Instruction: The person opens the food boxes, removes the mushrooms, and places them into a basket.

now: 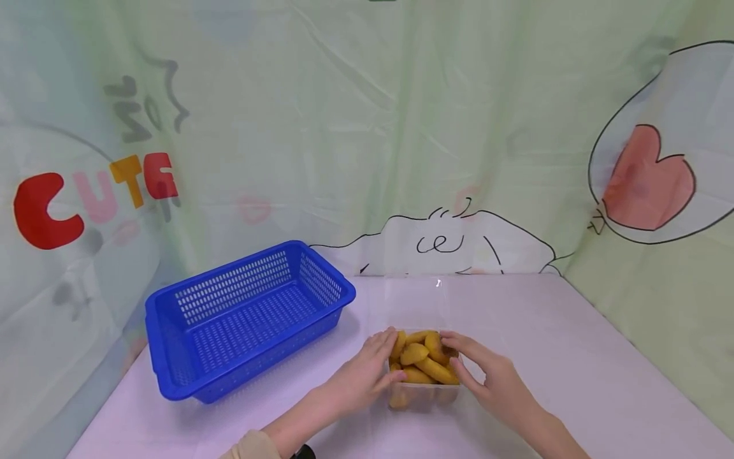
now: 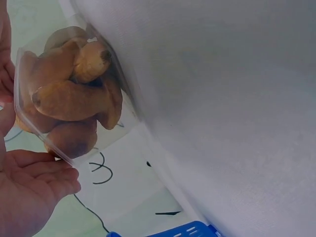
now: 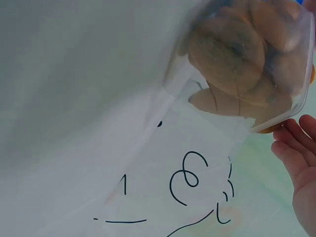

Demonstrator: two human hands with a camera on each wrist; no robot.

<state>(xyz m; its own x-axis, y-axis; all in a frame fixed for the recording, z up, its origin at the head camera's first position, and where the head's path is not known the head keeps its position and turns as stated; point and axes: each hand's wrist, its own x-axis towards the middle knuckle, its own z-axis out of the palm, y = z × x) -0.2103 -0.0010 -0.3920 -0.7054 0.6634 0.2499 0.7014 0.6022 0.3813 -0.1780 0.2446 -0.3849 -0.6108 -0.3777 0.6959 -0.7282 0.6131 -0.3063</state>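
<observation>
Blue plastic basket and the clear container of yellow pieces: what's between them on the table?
Only the left hand, resting against the clear container side nearest the blue plastic basket; otherwise bare white table, per the head view.

Head view: bright, even, diffuse light; faint soft shadows beneath blue basket (image 1: 246,319); wide-angle bending at edges. Wrist views: close, soft focus; tabletop (image 2: 237,98) blurred, washed pale; mild glare on clear container (image 3: 256,64).

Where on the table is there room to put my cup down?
The table is bare right of the clear box, out to the curtain. The blue basket fills the left side. In front it is crowded: the left hand and right hand flank the box.
</observation>
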